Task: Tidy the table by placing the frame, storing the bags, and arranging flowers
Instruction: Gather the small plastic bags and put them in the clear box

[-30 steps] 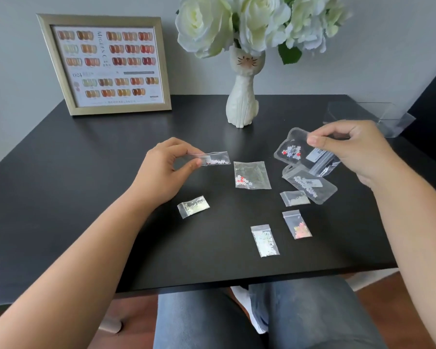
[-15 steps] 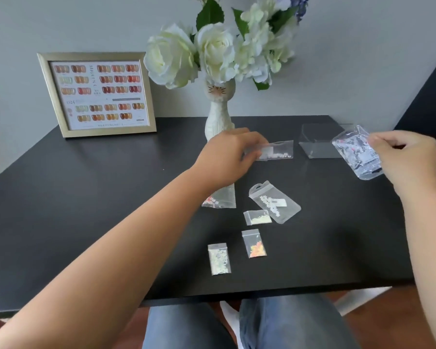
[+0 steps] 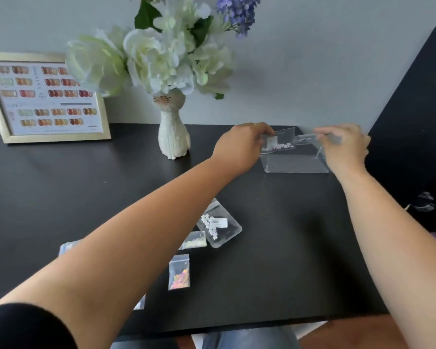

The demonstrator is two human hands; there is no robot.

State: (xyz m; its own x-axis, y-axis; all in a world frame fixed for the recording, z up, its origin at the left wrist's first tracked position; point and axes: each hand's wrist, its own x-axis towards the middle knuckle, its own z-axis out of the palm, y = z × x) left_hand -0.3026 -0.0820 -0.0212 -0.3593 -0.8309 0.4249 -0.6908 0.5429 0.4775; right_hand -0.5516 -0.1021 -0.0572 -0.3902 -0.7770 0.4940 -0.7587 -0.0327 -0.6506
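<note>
My left hand (image 3: 239,146) pinches a small clear bag of white beads (image 3: 278,142) over a clear plastic box (image 3: 296,163) at the table's far right. My right hand (image 3: 345,147) holds another clear bag (image 3: 308,139) over the same box. Several small bags remain on the black table (image 3: 61,197): a larger one with white beads (image 3: 219,226), a pale one (image 3: 194,240) and one with orange bits (image 3: 179,272). A gold picture frame (image 3: 45,96) leans on the wall at far left. White flowers (image 3: 149,56) stand in a white cat vase (image 3: 173,132).
Two more bags peek out from under my left forearm, one by its upper edge (image 3: 66,248) and one near the front edge (image 3: 140,302). A dark panel (image 3: 413,109) rises to the right of the table. My knees show below the table's front edge.
Both hands have reached forward and right with their bags, from above the table's middle to over the clear box. The view has swung to follow them.
</note>
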